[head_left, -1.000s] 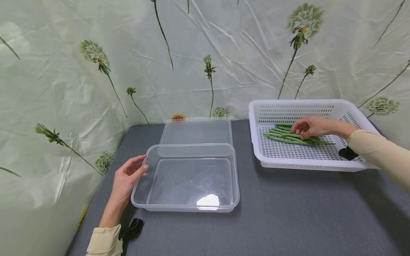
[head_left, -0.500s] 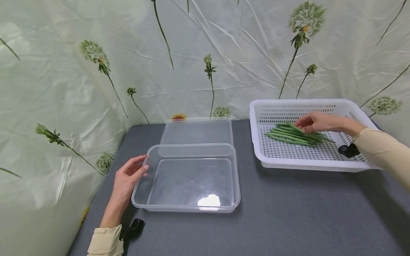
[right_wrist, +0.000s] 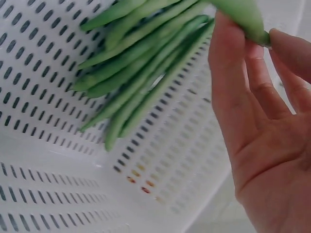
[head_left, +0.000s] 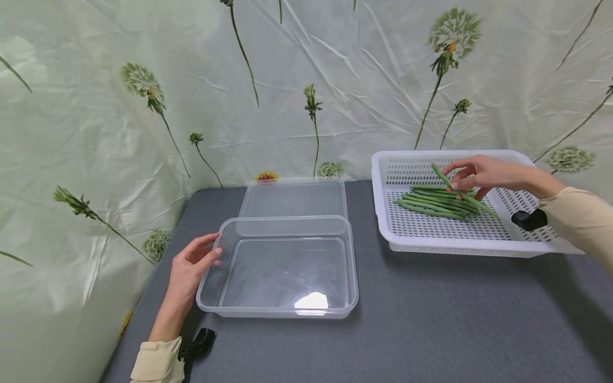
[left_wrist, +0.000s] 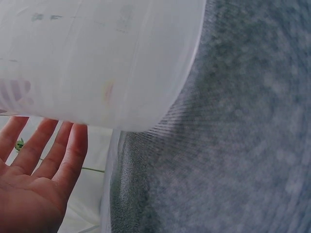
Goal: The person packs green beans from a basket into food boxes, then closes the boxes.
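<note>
The right hand pinches one green bean between thumb and fingertips, lifted at a tilt above the pile of beans in the white basket at the far right, which keeps it free of the others. The left hand, fingers relaxed and open, rests against the left wall of the clear container, likely to steady it. The clear lid lies just behind it on the grey table. Only the basket's near wall stands between bean and container.

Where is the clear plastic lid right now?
Head view: the clear plastic lid lies flat on the grey table, just behind the clear plastic container.
</note>
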`<act>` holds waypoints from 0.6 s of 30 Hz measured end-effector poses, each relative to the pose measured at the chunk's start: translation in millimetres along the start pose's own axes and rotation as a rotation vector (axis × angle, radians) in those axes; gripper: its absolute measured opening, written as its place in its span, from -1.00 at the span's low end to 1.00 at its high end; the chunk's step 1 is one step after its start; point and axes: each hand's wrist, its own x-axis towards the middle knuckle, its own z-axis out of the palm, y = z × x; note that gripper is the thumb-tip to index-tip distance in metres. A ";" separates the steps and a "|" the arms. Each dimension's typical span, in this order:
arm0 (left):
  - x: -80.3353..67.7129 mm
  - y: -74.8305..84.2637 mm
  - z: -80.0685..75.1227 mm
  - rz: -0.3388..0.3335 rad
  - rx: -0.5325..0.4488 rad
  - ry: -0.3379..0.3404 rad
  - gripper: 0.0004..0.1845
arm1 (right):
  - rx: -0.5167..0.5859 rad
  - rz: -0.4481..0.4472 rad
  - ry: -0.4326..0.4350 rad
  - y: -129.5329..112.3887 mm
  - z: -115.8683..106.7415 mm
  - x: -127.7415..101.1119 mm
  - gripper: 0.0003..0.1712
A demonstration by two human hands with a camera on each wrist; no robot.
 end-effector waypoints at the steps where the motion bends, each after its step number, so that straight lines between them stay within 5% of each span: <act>1: 0.0 0.2 -0.1 0.000 -0.002 0.001 -0.56 | -0.012 -0.010 0.008 -3.1 -0.2 -1.8 -0.41; 18: -0.8 0.8 1.0 0.012 0.007 0.013 -0.56 | -0.111 -0.073 0.191 -40.4 7.3 -29.7 -0.47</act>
